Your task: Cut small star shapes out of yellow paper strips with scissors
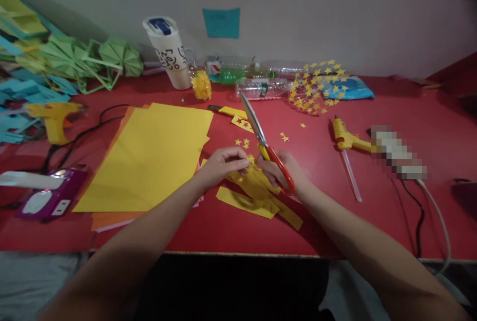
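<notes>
My right hand [286,167] is closed around scissors [276,162] with red and yellow handles, their blades together and pointing up and away. Beside it, my left hand [225,166] has thumb and fingers pinched together; a bit of yellow shows at the fingertips, too small to make out. Beneath both hands lie yellow paper scraps [248,202], partly hidden by them. Just beyond are small cut yellow stars [246,142], a strip with star-shaped holes [242,122] and a yellow utility knife [233,112].
Yellow sheets [156,157] over orange ones lie left. Glue guns [55,120] [346,137] rest on both sides, a purple box [52,197] near left. Along the wall stand a white tumbler [169,55], plastic bottles [261,88] and a star-covered clear piece [316,90].
</notes>
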A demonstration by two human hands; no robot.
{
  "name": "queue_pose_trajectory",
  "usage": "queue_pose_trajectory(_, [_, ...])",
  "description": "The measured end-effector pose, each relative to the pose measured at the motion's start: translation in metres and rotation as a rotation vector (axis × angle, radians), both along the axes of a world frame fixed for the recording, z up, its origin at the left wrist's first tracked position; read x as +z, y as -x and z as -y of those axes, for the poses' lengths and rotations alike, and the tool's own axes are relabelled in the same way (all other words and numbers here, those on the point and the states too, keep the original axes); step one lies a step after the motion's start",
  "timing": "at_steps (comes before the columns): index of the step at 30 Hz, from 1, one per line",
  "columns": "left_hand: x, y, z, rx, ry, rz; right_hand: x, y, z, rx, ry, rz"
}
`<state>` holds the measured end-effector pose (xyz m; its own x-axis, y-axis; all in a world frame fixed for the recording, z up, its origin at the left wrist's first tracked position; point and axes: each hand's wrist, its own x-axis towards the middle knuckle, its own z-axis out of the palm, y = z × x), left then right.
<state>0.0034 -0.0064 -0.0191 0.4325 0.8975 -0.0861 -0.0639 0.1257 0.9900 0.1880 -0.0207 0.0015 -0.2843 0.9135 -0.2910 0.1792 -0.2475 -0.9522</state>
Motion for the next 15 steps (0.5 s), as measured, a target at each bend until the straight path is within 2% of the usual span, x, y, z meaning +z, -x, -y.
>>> queue_pose_trajectory(5, [0.002,-0.004,-0.002,0.035,0.044,0.000,-0.005,-0.003,-0.007,-0.045,-0.025,0.004])
queue_pose_trajectory(10, [0.005,-0.004,-0.003,0.074,0.022,-0.037,-0.012,-0.004,-0.011,-0.088,-0.010,-0.022])
queue_pose_trajectory(15, [0.008,-0.001,-0.024,0.151,-0.024,-0.128,-0.010,-0.007,-0.015,-0.133,-0.006,-0.093])
